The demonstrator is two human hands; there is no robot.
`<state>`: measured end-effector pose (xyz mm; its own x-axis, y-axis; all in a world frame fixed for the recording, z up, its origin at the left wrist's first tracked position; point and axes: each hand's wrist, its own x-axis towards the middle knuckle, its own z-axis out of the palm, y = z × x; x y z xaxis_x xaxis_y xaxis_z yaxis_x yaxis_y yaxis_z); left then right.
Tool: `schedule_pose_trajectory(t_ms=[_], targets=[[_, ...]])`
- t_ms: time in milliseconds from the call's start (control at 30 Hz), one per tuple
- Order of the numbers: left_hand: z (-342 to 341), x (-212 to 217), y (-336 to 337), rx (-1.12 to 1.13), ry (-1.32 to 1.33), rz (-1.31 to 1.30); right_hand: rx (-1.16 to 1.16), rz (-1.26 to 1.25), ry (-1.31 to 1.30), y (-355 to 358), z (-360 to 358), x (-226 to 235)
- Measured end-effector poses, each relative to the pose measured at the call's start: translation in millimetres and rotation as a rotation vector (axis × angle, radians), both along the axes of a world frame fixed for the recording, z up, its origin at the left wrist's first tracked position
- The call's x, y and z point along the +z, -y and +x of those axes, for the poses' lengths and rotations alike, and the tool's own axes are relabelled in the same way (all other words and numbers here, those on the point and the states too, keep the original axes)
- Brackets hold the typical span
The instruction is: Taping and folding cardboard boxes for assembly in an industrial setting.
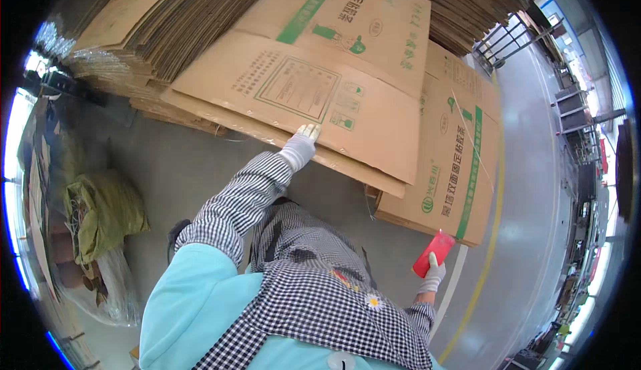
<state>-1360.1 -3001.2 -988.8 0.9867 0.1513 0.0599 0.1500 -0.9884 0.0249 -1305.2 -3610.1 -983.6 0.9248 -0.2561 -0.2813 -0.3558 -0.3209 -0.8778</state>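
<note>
My left hand (300, 148), in a white glove, is closed on the near edge of a flattened cardboard box (374, 126) with green and black print. Its fingers lie over the top face, and the thumb is hidden. Another cardboard sheet shows just under this one along the near edge. Lower right, my right hand (434, 273), also gloved, holds a flat red rectangular object (433, 253) whose kind I cannot make out. It is close to the corner of a second printed flattened box (451, 183).
Tall stacks of flattened cardboard (180, 29) rise at the far left, with another stack (477, 3) at the far right. A green sack (110, 210) and clear plastic wrap (110, 290) lie on the left floor. A yellow floor line (491, 243) and a metal cart (511, 43) are on the right.
</note>
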Motion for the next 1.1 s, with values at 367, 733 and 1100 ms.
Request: schedule_pose_trajectory(t_ms=[367,733,1100], targets=[[-21,-85,31,0.033,0.064,-0.215,-0.076,0.378,-0.274,-95,9,60],[37,-115,93,-0.696,0.023,-0.806,0.239,0.628,-0.427,-411,154,105],[-133,-77,-230,0.646,0.193,-0.568,0.476,0.848,-0.868,-613,241,47]])
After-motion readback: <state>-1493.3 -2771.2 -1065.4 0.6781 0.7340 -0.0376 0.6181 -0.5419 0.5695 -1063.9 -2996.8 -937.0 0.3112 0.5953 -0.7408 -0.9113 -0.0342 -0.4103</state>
